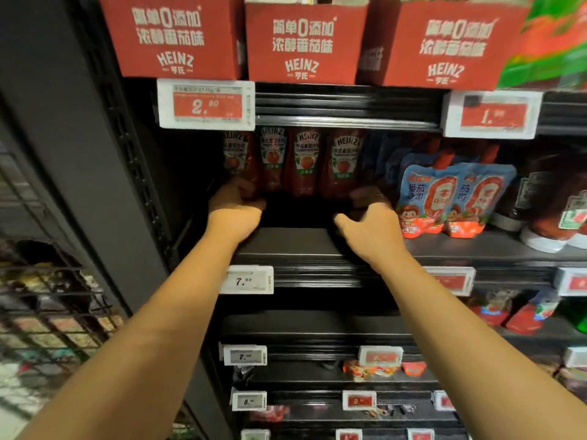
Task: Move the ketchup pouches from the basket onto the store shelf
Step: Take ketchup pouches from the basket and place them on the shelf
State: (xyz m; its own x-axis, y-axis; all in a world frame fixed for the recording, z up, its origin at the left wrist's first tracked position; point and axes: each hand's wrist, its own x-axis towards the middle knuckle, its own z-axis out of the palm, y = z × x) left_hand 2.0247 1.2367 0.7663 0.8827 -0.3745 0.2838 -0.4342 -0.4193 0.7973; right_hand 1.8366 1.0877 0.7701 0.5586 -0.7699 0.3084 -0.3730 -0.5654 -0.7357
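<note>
Several red Heinz ketchup pouches stand upright in a row at the back of the black store shelf. My left hand grips the base of the leftmost pouch, fingers curled round its lower edge. My right hand reaches in at the right end of the row, its fingers curled against the base of the rightmost pouch; the fingertips are blurred. No basket is in view.
Red Heinz cartons sit on the shelf above, with price tags on its edge. Blue-and-red spout pouches and bottles stand to the right. A dark upright post and a wire rack are on the left.
</note>
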